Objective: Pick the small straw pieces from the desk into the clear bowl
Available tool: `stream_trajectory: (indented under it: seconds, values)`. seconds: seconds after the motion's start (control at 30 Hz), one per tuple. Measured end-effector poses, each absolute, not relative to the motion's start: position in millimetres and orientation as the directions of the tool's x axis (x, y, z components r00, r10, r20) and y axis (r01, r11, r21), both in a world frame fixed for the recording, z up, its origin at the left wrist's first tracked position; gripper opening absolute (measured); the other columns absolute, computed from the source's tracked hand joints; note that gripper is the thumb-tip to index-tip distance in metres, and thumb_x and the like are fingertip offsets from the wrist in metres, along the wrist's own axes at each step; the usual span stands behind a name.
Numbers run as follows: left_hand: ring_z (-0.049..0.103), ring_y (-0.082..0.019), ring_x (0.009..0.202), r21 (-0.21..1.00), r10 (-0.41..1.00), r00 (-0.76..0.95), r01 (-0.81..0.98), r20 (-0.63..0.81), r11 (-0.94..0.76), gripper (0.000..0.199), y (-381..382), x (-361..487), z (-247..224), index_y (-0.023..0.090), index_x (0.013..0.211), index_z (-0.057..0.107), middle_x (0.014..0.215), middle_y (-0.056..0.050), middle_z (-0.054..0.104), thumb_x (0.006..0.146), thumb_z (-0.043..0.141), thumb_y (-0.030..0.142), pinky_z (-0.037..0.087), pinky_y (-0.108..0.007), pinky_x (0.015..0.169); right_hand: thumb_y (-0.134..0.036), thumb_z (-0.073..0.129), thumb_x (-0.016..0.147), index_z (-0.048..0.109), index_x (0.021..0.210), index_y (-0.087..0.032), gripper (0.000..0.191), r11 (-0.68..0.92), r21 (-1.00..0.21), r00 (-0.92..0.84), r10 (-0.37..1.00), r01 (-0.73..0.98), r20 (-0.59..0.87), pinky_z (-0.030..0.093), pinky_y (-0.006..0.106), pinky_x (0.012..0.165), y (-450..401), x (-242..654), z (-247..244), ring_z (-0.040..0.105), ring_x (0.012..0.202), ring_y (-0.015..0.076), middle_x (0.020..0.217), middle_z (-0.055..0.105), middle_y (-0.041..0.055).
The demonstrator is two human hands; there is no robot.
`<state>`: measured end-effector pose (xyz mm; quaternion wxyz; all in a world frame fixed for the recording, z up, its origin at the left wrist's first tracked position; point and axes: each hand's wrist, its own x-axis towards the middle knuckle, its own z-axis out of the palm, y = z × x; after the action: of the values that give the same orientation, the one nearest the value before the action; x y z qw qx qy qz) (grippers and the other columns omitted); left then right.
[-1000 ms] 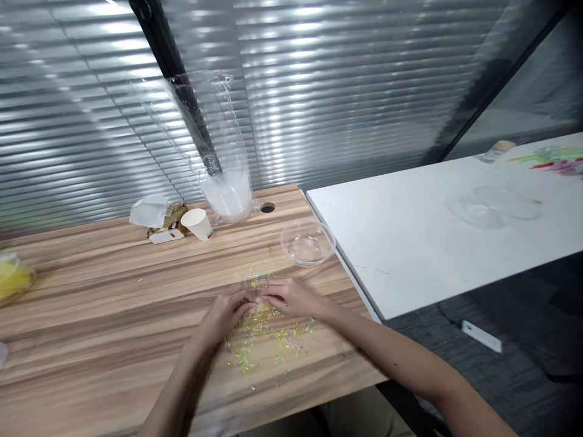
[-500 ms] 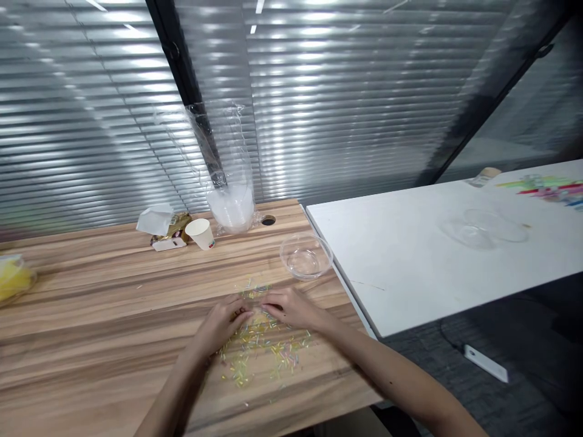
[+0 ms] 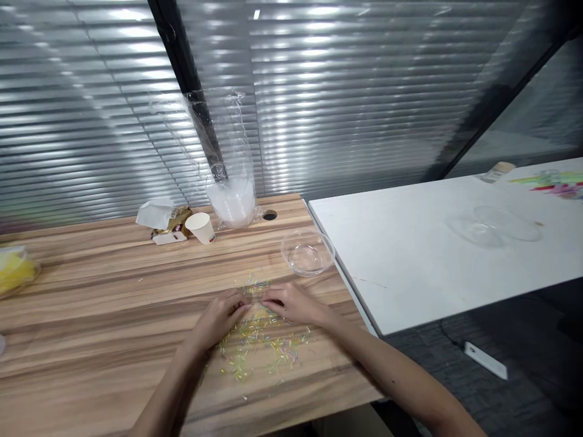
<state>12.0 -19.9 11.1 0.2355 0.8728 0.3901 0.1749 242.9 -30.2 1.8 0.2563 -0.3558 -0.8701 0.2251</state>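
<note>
Many short, thin tube-shaped pieces [image 3: 255, 331], mostly yellow with some pink, blue and clear ones, lie loose on the wooden table [image 3: 113, 340]. My left hand [image 3: 225, 312] is just above the far part of the scatter, thumb and fingers pressed together. Facing it, a few centimetres to the right, my right hand [image 3: 291, 301] pinches in the same way. What the fingertips hold, if anything, is too small or clear to make out. Beyond my right hand stands a clear round plastic bowl [image 3: 308, 252].
At the back are a torn packet [image 3: 170, 224], a white paper cup [image 3: 200, 227] and a clear bag with white contents [image 3: 233, 203]. A bag of yellow material [image 3: 17, 270] lies at the left edge. On the right, a white table [image 3: 410, 255] carries clear plastic lids [image 3: 492, 227] and colourful strips [image 3: 555, 182].
My view has tilted slightly. Both hands stay over the scattered pieces, fingertips still facing each other, with hardly any movement against the table.
</note>
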Motion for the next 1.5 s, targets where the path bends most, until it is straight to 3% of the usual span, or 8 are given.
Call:
stream_trajectory:
  seconds: [0.9,1.27,1.5]
  values:
    - [0.059,-0.017,0.076,0.530,0.784,0.607,0.626,0.129,-0.572,0.021,-17.8,12.4,8.9,0.019,0.081,0.060,0.080,-0.003,0.064,0.092,0.046,0.031,0.045,-0.026,0.068,-0.021,0.048,0.095,0.067,0.088,-0.016,0.020,0.640,-0.572,-0.618,0.738,0.512,0.273,0.039,0.022,0.065,-30.0,245.3,2.9,0.057,0.072,0.0132,0.080,0.065,0.0028]
    - [0.059,-0.018,0.079,0.467,0.774,0.621,0.651,0.128,-0.599,0.018,-19.8,11.5,8.0,0.020,0.083,0.057,0.084,-0.003,0.064,0.093,0.044,0.028,0.044,-0.027,0.069,-0.023,0.047,0.096,0.064,0.083,-0.015,0.023,0.639,-0.559,-0.614,0.742,0.528,0.269,0.037,0.021,0.063,-30.5,244.6,-1.7,0.055,0.070,0.0125,0.078,0.063,0.0022]
    - [0.058,-0.018,0.080,0.462,0.765,0.636,0.649,0.106,-0.604,0.020,-19.7,12.0,8.5,0.019,0.082,0.056,0.084,-0.004,0.062,0.094,0.043,0.029,0.043,-0.027,0.070,-0.021,0.046,0.096,0.065,0.089,-0.016,0.020,0.634,-0.580,-0.624,0.738,0.512,0.257,0.036,0.021,0.063,-31.5,245.0,1.4,0.056,0.071,0.0125,0.081,0.064,0.0019]
